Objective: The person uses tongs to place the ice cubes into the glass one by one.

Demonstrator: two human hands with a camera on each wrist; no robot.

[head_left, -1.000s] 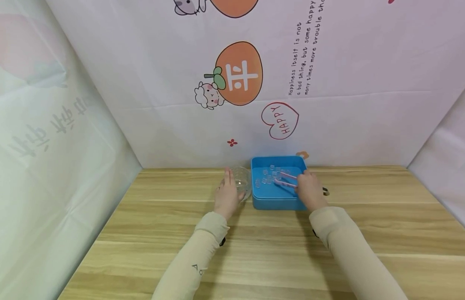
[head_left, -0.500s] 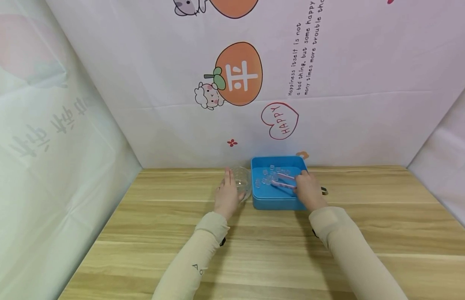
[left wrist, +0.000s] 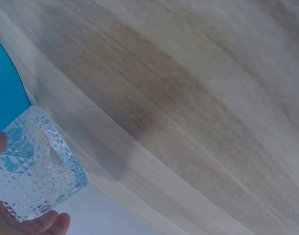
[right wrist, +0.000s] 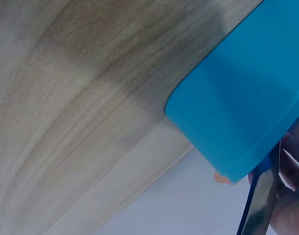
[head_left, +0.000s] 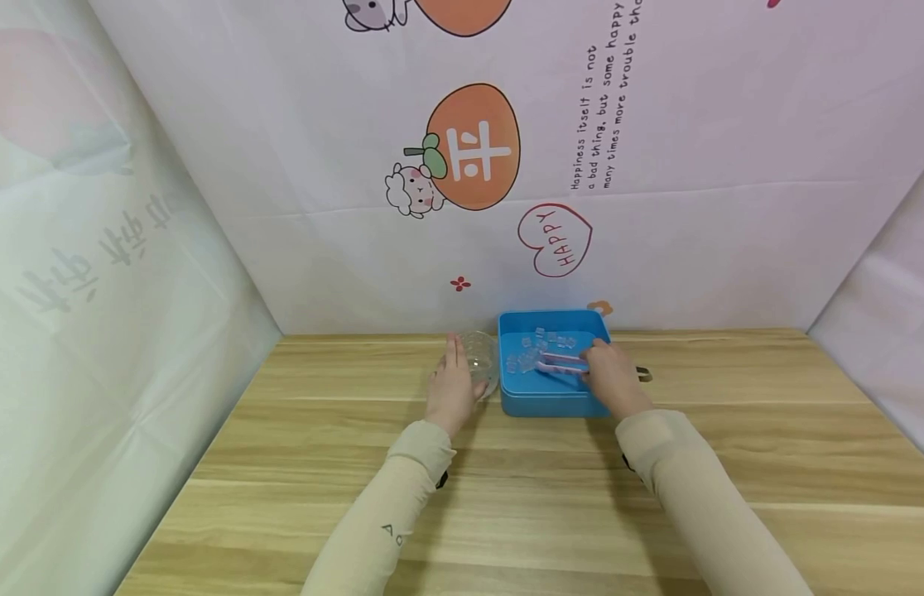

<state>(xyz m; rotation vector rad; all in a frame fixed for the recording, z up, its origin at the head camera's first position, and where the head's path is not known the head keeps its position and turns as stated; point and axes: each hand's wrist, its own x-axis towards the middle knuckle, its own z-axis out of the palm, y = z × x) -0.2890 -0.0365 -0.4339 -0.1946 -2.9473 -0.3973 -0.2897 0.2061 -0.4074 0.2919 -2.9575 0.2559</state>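
My left hand (head_left: 451,392) holds a clear cut-glass tumbler (head_left: 478,352) beside the blue box (head_left: 555,406). In the left wrist view the thumb and fingers lie on opposite sides of the tumbler (left wrist: 39,169), which has a diamond-patterned wall. My right hand (head_left: 614,379) grips a pair of tongs (head_left: 566,369) with pink arms, reaching over the box's right side. Their tips are among several small clear cubes (head_left: 527,361) on the box floor; whether a cube is between them is too small to tell. The right wrist view shows the tongs' metal end (right wrist: 263,200).
The wooden table (head_left: 507,505) extends in front of the box and to both sides. A printed white cloth (head_left: 343,248) hangs close behind the box and tumbler. More clear cubes (head_left: 562,341) lie toward the back of the box.
The tongs have shifted left and slightly toward me inside the box, and their arms have drawn closer together. My left hand and the tumbler have stayed in place.
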